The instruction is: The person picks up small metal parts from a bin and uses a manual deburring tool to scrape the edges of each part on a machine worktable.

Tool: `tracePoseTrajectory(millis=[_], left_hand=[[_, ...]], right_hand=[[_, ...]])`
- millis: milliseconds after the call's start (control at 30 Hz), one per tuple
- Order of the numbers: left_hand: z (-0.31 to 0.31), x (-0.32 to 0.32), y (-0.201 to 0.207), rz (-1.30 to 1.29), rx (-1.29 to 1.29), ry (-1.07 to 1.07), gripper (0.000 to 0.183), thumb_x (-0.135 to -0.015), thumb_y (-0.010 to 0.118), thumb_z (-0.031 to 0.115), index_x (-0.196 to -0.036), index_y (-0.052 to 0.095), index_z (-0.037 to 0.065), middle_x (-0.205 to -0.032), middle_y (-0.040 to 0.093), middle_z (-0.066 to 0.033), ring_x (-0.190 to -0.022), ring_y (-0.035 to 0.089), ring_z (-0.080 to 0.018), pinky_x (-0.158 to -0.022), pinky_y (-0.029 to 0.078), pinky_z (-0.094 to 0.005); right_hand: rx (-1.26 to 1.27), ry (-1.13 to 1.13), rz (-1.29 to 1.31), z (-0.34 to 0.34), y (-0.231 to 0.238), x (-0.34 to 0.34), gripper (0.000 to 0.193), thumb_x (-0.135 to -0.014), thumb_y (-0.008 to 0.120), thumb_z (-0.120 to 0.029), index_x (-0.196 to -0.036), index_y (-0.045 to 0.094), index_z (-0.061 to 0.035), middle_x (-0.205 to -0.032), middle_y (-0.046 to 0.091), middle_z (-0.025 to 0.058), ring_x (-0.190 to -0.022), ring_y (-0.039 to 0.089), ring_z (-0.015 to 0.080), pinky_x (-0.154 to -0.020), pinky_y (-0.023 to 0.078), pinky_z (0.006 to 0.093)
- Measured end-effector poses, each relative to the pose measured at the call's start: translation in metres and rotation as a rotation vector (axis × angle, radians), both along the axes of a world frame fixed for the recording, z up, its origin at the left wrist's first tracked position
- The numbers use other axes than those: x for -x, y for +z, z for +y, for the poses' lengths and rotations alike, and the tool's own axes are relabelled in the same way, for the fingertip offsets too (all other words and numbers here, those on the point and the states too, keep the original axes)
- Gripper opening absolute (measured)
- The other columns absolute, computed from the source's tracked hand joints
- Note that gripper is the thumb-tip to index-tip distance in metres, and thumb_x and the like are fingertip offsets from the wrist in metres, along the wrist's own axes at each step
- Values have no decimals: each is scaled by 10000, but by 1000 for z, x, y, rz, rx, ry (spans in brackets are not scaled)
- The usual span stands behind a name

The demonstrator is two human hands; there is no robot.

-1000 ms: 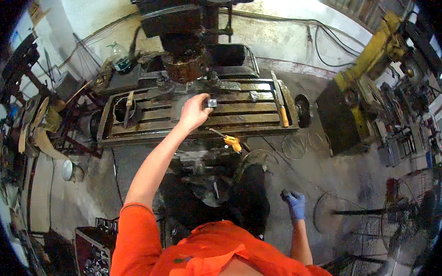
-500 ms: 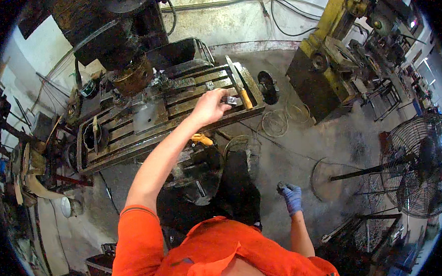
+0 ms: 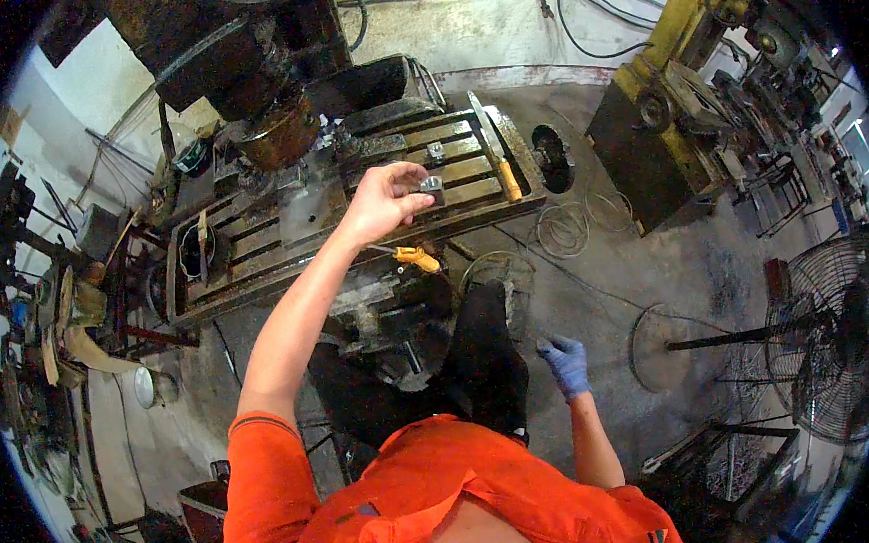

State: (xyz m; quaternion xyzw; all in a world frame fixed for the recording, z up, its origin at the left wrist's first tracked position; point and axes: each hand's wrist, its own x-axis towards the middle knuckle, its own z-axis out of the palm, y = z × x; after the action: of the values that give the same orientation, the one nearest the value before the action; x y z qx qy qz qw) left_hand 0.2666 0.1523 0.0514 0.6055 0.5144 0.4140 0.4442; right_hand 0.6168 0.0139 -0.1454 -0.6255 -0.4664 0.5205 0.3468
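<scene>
Since half a second ago, my bare left hand (image 3: 389, 203) has shifted left, away from the yellow-handled file (image 3: 498, 151) at the T-slotted table (image 3: 471, 189)'s right end; it pinches a small metal block (image 3: 433, 185) above the table; another metal piece (image 3: 435, 151) lies on it; well out from its front edge, my blue-gloved right hand (image 3: 566, 365) is half curled; I cannot tell whether it grips anything.

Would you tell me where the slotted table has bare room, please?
The slotted table looks bare between the black pot and grey plate, and, front right, between the metal block in the left hand and the yellow-handled file. Around the rusty round part at the back, it is crowded.
</scene>
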Motion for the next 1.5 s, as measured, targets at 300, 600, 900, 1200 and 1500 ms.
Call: tracePoseTrajectory(millis=[300, 600, 900, 1200, 1500], left_hand=[[1, 5, -4, -69, 14, -23, 286, -731, 642, -22, -996, 538, -46, -823, 601, -62, -615, 539, -84, -479, 434, -231], [28, 10, -35, 532, -259, 109, 346, -660, 710, 100, -985, 602, 54, -866, 602, -64, -751, 588, -200, -659, 471, -318], [82, 27, -87, 415, -77, 386, 413, -605, 741, 184, -991, 637, 77, -757, 647, -92, -695, 626, -204, -667, 478, -332], [92, 13, -91, 382, -71, 380, 438, -710, 660, 86, -1107, 521, -37, -763, 636, -133, -460, 582, -149, -467, 467, -279], [9, 63, -39, 538, -342, 141, 437, -735, 613, 281, -1093, 559, 35, -938, 622, -174, -866, 603, -296, -766, 472, -385]], right_hand=[[13, -18, -59, -2, -21, -21, 188, -775, 648, -176, -788, 657, 11, -701, 623, 17, -639, 534, 81, -592, 413, 226], [-22, -71, -21, 0, -34, -26, 204, -747, 674, -171, -787, 643, 26, -682, 611, 22, -617, 516, 85, -563, 420, 241], [30, -94, -31, -4, -31, -42, 157, -769, 628, -117, -817, 652, 31, -734, 633, 46, -656, 568, 118, -618, 443, 236], [-4, -78, -74, -5, -25, -35, 195, -765, 616, -108, -874, 637, 53, -733, 629, 62, -655, 563, 113, -614, 454, 253], [-48, 74, 102, -1, -12, 0, 202, -763, 647, -158, -849, 644, 25, -734, 626, 80, -642, 579, 142, -601, 482, 277]])
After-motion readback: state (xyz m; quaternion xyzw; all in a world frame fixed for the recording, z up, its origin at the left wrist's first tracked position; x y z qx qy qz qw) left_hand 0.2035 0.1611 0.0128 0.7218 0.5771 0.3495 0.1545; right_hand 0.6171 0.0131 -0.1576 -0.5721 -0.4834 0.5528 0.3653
